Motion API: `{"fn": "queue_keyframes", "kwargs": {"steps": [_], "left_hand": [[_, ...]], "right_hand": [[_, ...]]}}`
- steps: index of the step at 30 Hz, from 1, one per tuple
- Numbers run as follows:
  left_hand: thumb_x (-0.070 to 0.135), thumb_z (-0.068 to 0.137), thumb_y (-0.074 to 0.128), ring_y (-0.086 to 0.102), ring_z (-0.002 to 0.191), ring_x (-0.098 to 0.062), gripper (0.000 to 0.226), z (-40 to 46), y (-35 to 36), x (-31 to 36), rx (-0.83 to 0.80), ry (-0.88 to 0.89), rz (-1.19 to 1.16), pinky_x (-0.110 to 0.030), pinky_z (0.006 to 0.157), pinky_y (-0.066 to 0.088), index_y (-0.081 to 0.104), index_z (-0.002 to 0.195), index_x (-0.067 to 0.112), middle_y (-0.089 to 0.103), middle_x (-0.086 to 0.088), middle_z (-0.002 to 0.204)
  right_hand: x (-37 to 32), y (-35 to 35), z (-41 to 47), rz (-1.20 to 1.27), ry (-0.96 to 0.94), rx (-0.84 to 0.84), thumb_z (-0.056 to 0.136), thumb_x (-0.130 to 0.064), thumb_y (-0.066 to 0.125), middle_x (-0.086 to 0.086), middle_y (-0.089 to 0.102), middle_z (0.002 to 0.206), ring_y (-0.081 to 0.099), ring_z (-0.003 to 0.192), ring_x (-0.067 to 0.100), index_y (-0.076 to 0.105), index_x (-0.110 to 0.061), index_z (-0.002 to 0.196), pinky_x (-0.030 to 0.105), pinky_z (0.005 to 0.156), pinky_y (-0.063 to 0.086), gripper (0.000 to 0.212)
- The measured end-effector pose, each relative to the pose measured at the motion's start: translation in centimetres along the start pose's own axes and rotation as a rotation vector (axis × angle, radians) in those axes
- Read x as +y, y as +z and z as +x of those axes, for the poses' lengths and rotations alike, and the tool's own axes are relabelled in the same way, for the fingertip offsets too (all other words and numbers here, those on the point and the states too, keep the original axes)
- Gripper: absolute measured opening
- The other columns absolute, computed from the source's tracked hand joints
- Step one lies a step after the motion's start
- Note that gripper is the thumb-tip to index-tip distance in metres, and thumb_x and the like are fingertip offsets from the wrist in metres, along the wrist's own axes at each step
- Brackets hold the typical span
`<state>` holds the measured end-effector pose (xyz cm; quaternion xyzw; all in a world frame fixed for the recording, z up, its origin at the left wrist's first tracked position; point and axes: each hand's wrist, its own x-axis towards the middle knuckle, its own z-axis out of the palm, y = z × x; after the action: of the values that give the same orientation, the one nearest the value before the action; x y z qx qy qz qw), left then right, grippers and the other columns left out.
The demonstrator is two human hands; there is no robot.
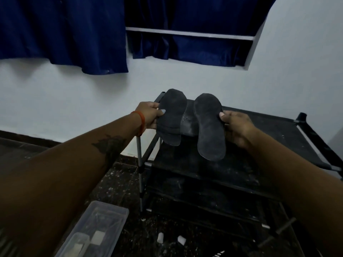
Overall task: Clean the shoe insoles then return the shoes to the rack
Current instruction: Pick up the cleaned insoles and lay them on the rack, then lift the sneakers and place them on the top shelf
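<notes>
I hold two dark grey insoles up in front of me, above the black shoe rack. My left hand pinches the left insole at its outer edge, thumb on the front face. My right hand grips the right insole at its right edge. Both insoles stand roughly upright, side by side and a little apart, their toe ends up. No shoes are clearly visible on the dim rack shelves.
The rack's dusty top shelf and lower tiers stand against a white wall. A clear plastic box sits on the dark speckled floor at lower left. Blue curtains hang above. Small white pieces lie on the floor.
</notes>
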<state>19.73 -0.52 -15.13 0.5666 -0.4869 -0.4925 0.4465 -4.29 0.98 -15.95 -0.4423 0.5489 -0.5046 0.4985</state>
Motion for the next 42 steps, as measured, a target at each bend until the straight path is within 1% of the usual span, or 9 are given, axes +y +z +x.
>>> {"fn": "queue_keyframes", "kwargs": {"steps": [3,8,11,15,18,23,26,30,42], "left_hand": [[0.006,0.092,0.057,0.060,0.064,-0.009,0.036,2.9,0.5,0.0,0.010,0.004,0.023,-0.022,0.055,0.055,0.055,0.128,0.004,0.062,-0.005,0.095],[0.002,0.092,0.055,0.050,0.029,0.001,0.032,6.3,1.4,-0.3,0.010,0.005,0.050,-0.022,0.059,0.052,0.055,0.124,0.000,0.055,-0.002,0.074],[0.003,0.092,0.056,0.053,0.031,0.001,0.025,7.5,1.6,-0.3,0.006,0.001,0.088,-0.013,0.036,0.046,0.058,0.117,0.004,0.057,-0.002,0.074],[0.004,0.090,0.059,0.058,0.058,-0.010,0.013,8.5,1.7,-0.3,0.012,-0.029,0.109,-0.018,0.039,0.051,0.061,0.104,0.006,0.060,-0.004,0.079],[0.007,0.087,0.064,0.061,0.068,-0.018,0.007,8.7,1.8,-0.6,0.046,-0.053,0.194,-0.022,0.046,0.055,0.059,0.083,0.007,0.064,-0.010,0.084],[0.027,0.082,0.071,0.061,0.100,-0.028,0.033,7.9,1.7,0.0,0.106,0.058,0.479,-0.042,0.087,0.054,0.061,0.105,0.005,0.062,-0.017,0.116],[0.039,0.086,0.064,0.050,0.124,-0.026,0.055,5.6,2.5,1.0,0.130,0.208,0.662,-0.033,0.105,0.039,0.054,0.132,0.010,0.054,-0.009,0.134],[0.045,0.088,0.059,0.046,0.128,-0.021,0.058,1.8,5.2,1.3,0.081,0.311,0.590,-0.029,0.108,0.035,0.049,0.136,0.015,0.050,-0.007,0.139],[0.048,0.086,0.060,0.046,0.129,-0.024,0.065,-12.1,14.9,-3.6,-0.083,0.388,0.465,-0.038,0.107,0.039,0.042,0.141,0.018,0.047,-0.007,0.143]], "right_hand": [[0.5,0.5,3.8,0.006,0.008,0.003,0.095,-0.015,0.047,0.008,0.064,0.089,0.060,0.075,0.021,0.066,-0.012,0.093,0.039,0.073,0.054,0.019],[1.3,1.2,8.3,-0.126,-0.017,0.033,0.095,-0.012,0.045,0.004,0.057,0.079,0.051,0.069,0.018,0.062,-0.015,0.079,0.029,0.060,0.045,0.024],[2.1,1.2,10.0,-0.138,0.013,0.078,0.095,-0.012,0.048,0.008,0.060,0.085,0.055,0.073,0.021,0.066,-0.009,0.094,0.030,0.060,0.049,0.018],[3.2,0.8,11.5,-0.199,0.020,0.155,0.091,-0.016,0.056,0.011,0.065,0.089,0.059,0.075,0.023,0.069,-0.009,0.093,0.037,0.072,0.054,0.015],[3.1,0.6,11.4,-0.240,0.012,0.150,0.088,-0.021,0.060,0.008,0.060,0.078,0.053,0.065,0.021,0.065,-0.008,0.083,0.033,0.060,0.049,0.015],[2.1,0.0,9.3,-0.237,-0.010,0.173,0.075,-0.037,0.067,0.006,0.054,0.100,0.054,0.067,0.019,0.058,-0.020,0.110,0.024,0.042,0.045,0.040],[1.7,-0.7,6.9,-0.265,-0.086,0.199,0.079,-0.038,0.065,0.002,0.054,0.123,0.060,0.095,0.020,0.055,-0.020,0.123,0.034,0.072,0.057,0.048],[1.3,-1.7,2.1,-0.309,-0.202,0.220,0.085,-0.040,0.061,0.000,0.049,0.135,0.050,0.117,0.017,0.044,-0.023,0.134,0.033,0.101,0.043,0.055],[5.5,-6.8,-13.2,-0.289,-0.231,0.270,0.087,-0.045,0.056,0.000,0.046,0.139,0.044,0.125,0.016,0.038,-0.028,0.137,0.030,0.103,0.037,0.056]]}}
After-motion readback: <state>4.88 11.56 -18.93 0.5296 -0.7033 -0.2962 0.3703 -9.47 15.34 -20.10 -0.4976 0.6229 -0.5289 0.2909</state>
